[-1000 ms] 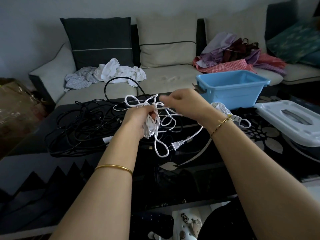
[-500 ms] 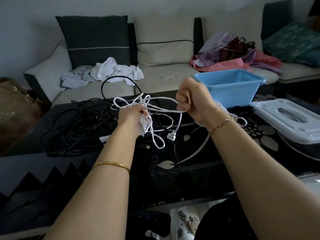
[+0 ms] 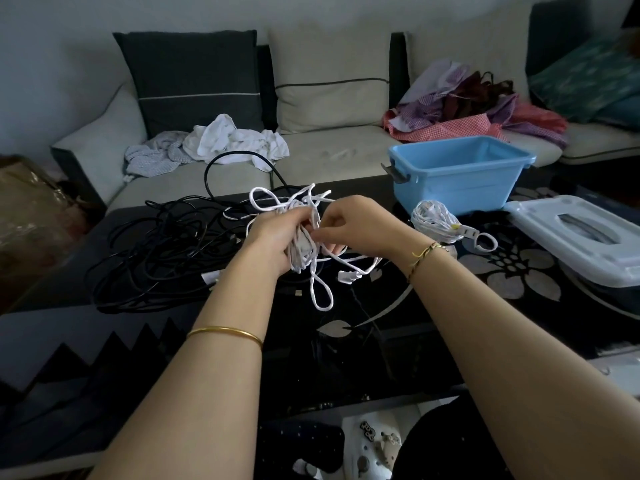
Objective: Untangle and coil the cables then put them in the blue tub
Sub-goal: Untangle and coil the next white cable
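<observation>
- Up close, the left hand (image 3: pixel 273 237) has its grip clamped round a bunched white cable (image 3: pixel 300 252), held up above the dark bench (image 3: pixel 381 341).
- Just right of that grip, the right hand (image 3: pixel 360 226) pinches a strand of the same tangle, fingers curled, the two hands almost touching.
- Below both grips one loop (image 3: pixel 313 289) of it hangs down, and the plug (image 3: pixel 347 277) dangles just under the right hand.
- Left of the left grip, a loose heap of black cables (image 3: pixel 156 258) sprawls over the bench.
- Right of the right grip, a coiled white cable (image 3: pixel 434 220) lies on the bench, outside and just in front of the blue tub (image 3: pixel 453 181); a white lid (image 3: pixel 588 244) lies further right.
- Beyond both grips, a sofa (image 3: pixel 329 150) carries crumpled clothes (image 3: pixel 239 140).
</observation>
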The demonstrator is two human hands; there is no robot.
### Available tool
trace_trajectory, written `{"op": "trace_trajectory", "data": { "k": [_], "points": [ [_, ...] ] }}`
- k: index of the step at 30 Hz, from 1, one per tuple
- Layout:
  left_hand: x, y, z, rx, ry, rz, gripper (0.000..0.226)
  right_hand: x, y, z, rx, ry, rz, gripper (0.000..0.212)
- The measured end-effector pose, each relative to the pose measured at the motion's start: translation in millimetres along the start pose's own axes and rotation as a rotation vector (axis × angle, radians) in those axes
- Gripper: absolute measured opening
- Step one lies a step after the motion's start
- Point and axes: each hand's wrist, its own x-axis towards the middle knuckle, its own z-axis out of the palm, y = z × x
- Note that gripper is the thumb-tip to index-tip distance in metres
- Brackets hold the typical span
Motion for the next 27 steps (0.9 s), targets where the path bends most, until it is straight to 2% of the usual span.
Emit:
{"op": "trace_trajectory", "data": {
  "k": [3, 7, 11, 15, 19, 21, 23, 25, 27],
  "points": [
    [-3, -1, 2, -0.010, -0.010, -0.005, 0.014, 2, -1, 5, -0.018, 0.024, 0.009, 0.024],
    [-3, 0, 1, -0.020, -0.006, -0.031, 0.008, 1, -3, 9, 0.214, -0.024, 0.126, 0.031],
    [3, -4, 0, -0.037, 0.074, -0.005, 0.015, 1, -7, 7, 0.390, -0.002, 0.187, 0.019],
    [14, -3, -10, -0.199, 0.138, -0.032, 0.017, 5, -11, -11, 0.554, 0.110, 0.294, 0.011],
    [18, -4, -14, -0.198, 0.213, -0.037, 0.026, 0, -14, -17, 0.942, 0.267, 0.243, 0.037],
    [23, -6, -22, -0.130, 0.295, -0.042, 0.028, 0, -14, -27, 1.228, 0.336, 0.166, 0.038],
    [26, -6, -31, -0.168, 0.354, -0.099, 0.030, -1, -13, -40, 1.514, 0.388, 0.083, 0.034],
    [28, -7, -35, -0.196, 0.348, -0.112, 0.028, -4, -8, -45, 1.721, 0.352, 0.042, 0.034],
    [24, -8, -33, -0.245, 0.296, -0.112, 0.027, -6, -6, -42, 1.681, 0.246, 0.086, 0.036]
  ]
}}
